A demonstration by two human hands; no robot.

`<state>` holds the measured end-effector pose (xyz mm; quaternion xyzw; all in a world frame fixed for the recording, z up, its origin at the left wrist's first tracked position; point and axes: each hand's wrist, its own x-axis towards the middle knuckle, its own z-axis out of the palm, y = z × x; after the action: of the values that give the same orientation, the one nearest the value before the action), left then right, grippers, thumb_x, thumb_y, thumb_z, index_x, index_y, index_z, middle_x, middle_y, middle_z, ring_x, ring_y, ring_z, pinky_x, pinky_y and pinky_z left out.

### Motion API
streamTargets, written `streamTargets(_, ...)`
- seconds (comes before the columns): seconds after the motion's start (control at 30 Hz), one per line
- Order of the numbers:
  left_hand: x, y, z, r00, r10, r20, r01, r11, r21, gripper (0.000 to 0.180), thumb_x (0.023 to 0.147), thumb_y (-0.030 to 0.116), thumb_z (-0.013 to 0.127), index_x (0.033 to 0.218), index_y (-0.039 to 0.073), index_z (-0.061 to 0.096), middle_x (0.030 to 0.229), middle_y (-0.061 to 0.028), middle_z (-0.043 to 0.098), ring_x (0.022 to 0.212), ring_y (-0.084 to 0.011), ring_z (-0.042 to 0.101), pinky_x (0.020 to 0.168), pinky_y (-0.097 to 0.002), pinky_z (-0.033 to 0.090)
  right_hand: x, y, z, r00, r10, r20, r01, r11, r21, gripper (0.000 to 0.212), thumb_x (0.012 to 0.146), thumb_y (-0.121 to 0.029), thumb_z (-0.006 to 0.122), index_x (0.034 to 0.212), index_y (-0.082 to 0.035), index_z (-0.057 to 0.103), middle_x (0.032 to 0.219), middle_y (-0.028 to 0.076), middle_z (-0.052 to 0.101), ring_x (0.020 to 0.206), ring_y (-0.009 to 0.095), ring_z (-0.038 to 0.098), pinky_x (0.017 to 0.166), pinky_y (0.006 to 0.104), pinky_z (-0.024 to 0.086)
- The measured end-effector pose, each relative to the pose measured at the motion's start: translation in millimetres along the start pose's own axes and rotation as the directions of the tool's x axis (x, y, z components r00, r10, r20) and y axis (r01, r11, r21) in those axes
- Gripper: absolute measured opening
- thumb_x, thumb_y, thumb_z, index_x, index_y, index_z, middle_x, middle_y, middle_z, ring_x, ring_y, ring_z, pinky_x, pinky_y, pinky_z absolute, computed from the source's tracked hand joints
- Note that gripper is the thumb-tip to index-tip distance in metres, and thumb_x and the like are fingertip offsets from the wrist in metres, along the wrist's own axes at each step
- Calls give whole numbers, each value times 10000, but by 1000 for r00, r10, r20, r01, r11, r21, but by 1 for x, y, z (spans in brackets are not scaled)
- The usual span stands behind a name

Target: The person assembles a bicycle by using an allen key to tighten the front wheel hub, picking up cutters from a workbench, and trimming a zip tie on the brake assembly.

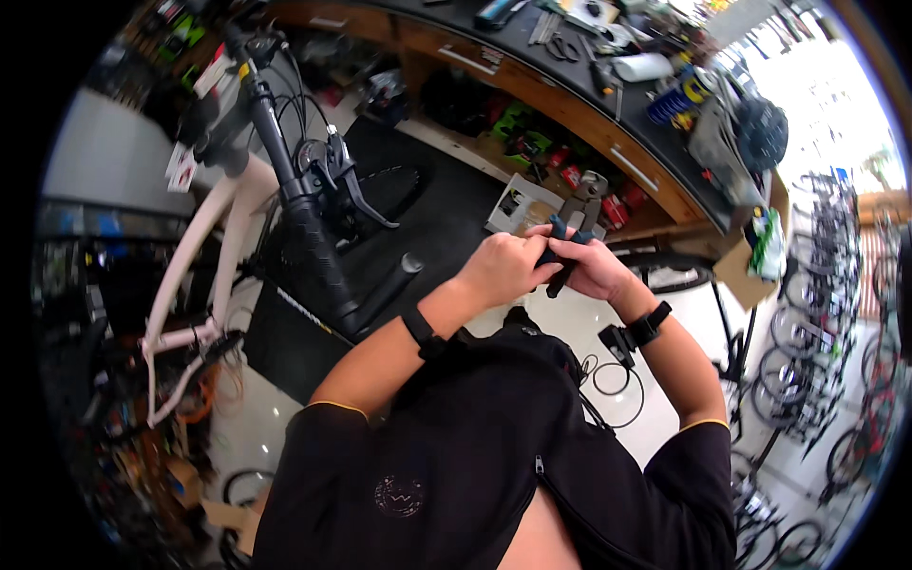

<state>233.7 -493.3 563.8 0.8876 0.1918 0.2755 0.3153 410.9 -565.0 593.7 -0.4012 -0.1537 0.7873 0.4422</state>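
From the head view, here was the action: both bare hands met out in front of the chest, the left hand [502, 269] and the right hand [597, 272] almost knuckle to knuckle, each clamped by its fingers on one dark object [561, 276]. And what a look it had: slim and near black, with a bluish tint on the narrow prongs poking up past the fingertips and a dark end jutting out below, toward the body. The fingers covered its middle, so its full shape could not be told. It was up in the air, on the near side of the table [456, 33], whose dark top carried loose tools and a blue-and-yellow can [680, 99]. Beyond the hands sat an open white box [521, 204], while a black mat [404, 142] spread across the glossy floor [275, 385]. Over on the left, a pale pink bicycle frame [186, 249] stood close by, its black handlebar [269, 123] slanting toward the left forearm, brake lever [359, 195] sticking out. A black band [421, 332] circled the left wrist; a strap with a small dark device [619, 344] sat on the right.
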Motion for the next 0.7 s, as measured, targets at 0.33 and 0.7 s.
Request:
streamTargets(0.33,-52,2,-46,664,-669,-334,587,743,-322,334,848,189,615,1130,21,557,617,14,371,564,-125,367,574,-281,342,131,-96,-88,996,84,39,-44,806,-591,203,943,-146,571,1094,-16,606,859,40,658,804,138,639,731,288,526)
streamTargets(0.7,-97,75,-90,115,-873,-473,-180,450,-875,583,865,615,538,800,37,487,620,15,353,559,-120,280,585,-303,247,233,-143,-138,962,197,-191,-274,638,-720,115,893,-141,605,865,-30,613,745,36,655,643,118,622,600,258,482)
